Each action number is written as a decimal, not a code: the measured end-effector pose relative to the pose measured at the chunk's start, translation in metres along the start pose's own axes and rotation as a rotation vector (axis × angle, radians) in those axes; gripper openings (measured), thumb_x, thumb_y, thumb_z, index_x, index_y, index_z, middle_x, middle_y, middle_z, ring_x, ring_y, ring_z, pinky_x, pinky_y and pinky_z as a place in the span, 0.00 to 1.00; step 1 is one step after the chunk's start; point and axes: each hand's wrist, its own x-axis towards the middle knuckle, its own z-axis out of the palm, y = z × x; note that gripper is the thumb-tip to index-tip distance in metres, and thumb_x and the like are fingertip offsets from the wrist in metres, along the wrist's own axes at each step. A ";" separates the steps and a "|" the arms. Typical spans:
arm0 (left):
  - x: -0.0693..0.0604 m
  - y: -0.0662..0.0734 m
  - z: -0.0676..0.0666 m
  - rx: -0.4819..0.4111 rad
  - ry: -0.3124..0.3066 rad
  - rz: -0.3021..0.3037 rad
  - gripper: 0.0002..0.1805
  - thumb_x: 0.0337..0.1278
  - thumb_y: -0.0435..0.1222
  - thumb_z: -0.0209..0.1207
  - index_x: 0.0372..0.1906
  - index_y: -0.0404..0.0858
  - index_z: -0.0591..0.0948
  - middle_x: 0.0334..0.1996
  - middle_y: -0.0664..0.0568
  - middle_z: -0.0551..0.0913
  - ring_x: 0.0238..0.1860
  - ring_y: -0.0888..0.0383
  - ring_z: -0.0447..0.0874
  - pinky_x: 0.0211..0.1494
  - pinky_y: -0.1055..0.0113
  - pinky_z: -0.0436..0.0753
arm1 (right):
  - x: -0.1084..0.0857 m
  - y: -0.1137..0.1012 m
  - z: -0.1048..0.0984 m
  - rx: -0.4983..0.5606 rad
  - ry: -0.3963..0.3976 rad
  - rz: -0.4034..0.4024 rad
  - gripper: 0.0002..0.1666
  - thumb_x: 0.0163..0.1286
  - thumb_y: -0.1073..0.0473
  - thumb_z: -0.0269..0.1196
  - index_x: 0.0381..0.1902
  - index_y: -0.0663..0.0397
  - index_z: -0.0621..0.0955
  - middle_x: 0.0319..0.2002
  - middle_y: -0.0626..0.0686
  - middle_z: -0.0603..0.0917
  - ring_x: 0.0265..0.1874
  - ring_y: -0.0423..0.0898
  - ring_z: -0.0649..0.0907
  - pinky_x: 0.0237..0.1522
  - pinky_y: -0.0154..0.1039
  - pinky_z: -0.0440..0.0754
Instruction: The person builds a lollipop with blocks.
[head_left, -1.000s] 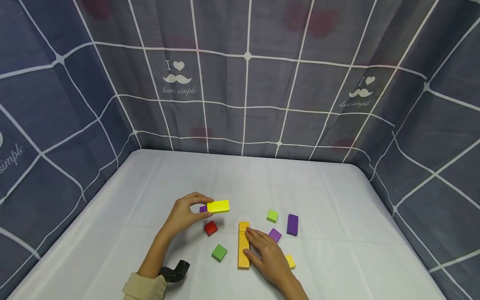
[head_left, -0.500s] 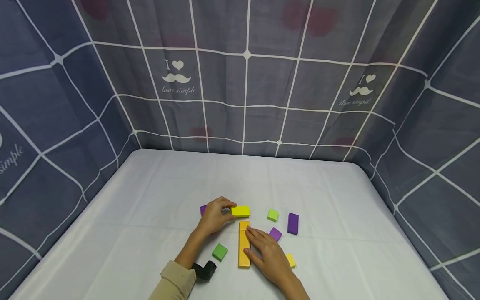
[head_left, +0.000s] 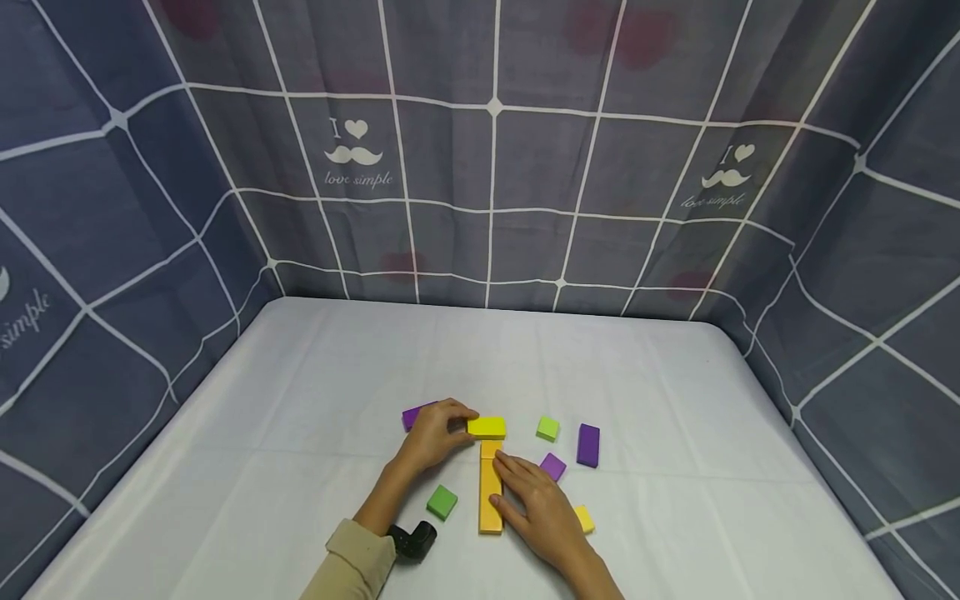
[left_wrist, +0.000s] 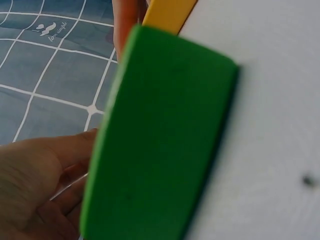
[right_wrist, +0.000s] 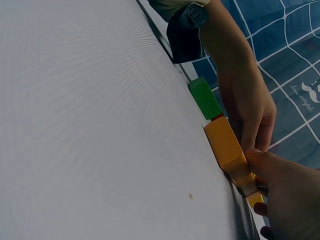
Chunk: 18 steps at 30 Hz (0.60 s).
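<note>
In the head view my left hand (head_left: 431,437) pinches the left end of a yellow block (head_left: 487,428), lying crosswise at the far end of an orange column. That column is a long orange block (head_left: 491,497) with a short orange block (head_left: 490,450) beyond it. Fairly straight fingers of my right hand (head_left: 542,510) rest against the column's right side, the thumb touching its edge. A green block (left_wrist: 155,135) fills much of the left wrist view. In the right wrist view, both the left hand (right_wrist: 245,95) and right hand (right_wrist: 295,200) are beside the orange block (right_wrist: 225,142).
Right of the column lie a lime block (head_left: 547,428), a dark purple block (head_left: 588,445), a purple block (head_left: 553,466) and a partly covered yellow block (head_left: 584,518). Another purple block (head_left: 417,415) sits behind my left hand. White cloth (head_left: 675,400) covers the table; grid-patterned curtains (head_left: 450,150) surround it.
My left hand has carried the yellow block rightward and lowered it to the column's far end. Its arm now hides the red block. The right hand stays put.
</note>
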 end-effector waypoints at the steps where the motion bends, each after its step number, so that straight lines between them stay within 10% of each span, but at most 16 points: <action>1: 0.000 0.000 0.000 -0.007 -0.011 0.000 0.17 0.41 0.31 0.70 0.43 0.37 0.84 0.39 0.51 0.82 0.44 0.55 0.80 0.50 0.60 0.78 | 0.000 0.000 0.000 -0.002 0.001 -0.001 0.30 0.66 0.43 0.57 0.61 0.53 0.73 0.63 0.45 0.70 0.60 0.45 0.70 0.60 0.45 0.69; 18: -0.002 -0.004 0.000 -0.045 -0.076 0.028 0.17 0.44 0.33 0.69 0.44 0.38 0.83 0.41 0.53 0.82 0.46 0.55 0.79 0.52 0.59 0.77 | 0.000 0.000 0.000 0.002 -0.019 0.002 0.30 0.66 0.43 0.56 0.62 0.52 0.72 0.63 0.44 0.69 0.61 0.43 0.69 0.59 0.46 0.70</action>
